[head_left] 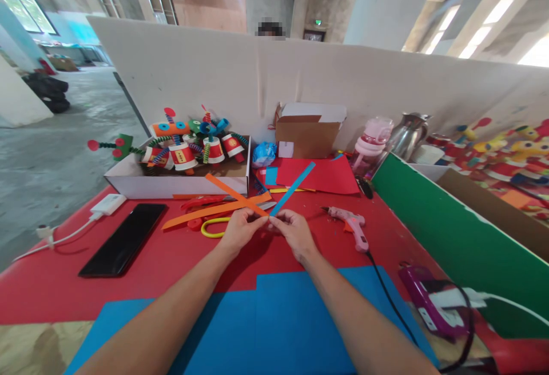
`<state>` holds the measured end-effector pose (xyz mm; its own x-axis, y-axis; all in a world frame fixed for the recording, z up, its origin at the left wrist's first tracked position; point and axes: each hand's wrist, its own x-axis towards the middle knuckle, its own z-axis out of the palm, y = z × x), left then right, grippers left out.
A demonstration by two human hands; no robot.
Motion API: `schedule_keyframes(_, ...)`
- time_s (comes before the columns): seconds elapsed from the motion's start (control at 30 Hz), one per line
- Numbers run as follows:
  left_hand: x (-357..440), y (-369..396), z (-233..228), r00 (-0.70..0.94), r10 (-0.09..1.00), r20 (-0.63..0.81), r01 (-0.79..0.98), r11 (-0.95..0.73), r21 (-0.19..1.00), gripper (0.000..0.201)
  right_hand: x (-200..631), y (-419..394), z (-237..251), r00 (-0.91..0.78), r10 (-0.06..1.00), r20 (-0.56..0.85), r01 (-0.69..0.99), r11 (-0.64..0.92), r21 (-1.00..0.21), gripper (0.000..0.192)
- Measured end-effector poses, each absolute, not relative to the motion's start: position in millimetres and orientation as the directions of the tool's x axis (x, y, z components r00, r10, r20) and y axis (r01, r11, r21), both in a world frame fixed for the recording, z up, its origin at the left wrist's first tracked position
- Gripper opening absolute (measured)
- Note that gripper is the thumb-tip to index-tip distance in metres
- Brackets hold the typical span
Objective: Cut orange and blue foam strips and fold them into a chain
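Observation:
Between my two hands an orange paper strip [226, 187] and a blue paper strip [295, 187] meet at their near ends and spread apart in a V. My left hand [242, 227] pinches the orange strip near the joint. My right hand [294, 231] pinches the blue strip, its fingertips touching those of the left. Whether the ends are stuck together I cannot tell. Another orange strip [193, 216] lies left of my hands, over scissors with a yellow handle [210, 228]. A pink hot glue gun [352, 225] rests right of my right hand.
A white box [180, 186] holding several paper-cup figures stands at the back left. A black phone [124, 240] lies at left. Blue sheets [295, 312] cover the near edge. A green box [454, 238] and purple power strip [433, 303] flank the right, with the glue gun's cord nearby.

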<state>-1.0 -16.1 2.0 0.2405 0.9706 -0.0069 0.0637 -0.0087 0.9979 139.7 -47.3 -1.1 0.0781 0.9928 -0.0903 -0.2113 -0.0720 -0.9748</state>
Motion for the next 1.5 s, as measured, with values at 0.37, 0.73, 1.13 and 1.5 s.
schedule_keyframes(0.37,-5,-14,4,0.231,0.972,-0.044,-0.184,0.088,0.979,0.03,148,-43,1,0.077,0.991,-0.108,-0.132,-0.097,-0.986,0.026)
schedule_keyframes(0.73,-35,11,17,-0.053,0.996,0.076,-0.354,-0.09,0.931,0.024,154,-42,2,0.113,0.985,-0.131,-0.142,-0.115,-0.983,0.024)
schedule_keyframes(1.13,-43,20,22,-0.297,0.943,0.149,-0.411,-0.267,0.872,0.025,154,-40,6,0.257,0.958,-0.127,-0.209,-0.073,-0.975,0.026)
schedule_keyframes(1.5,14,-29,8,0.294,0.955,0.043,-0.086,-0.018,0.996,0.032,138,-46,0,0.106,0.993,-0.043,-0.349,-0.004,-0.937,0.025)
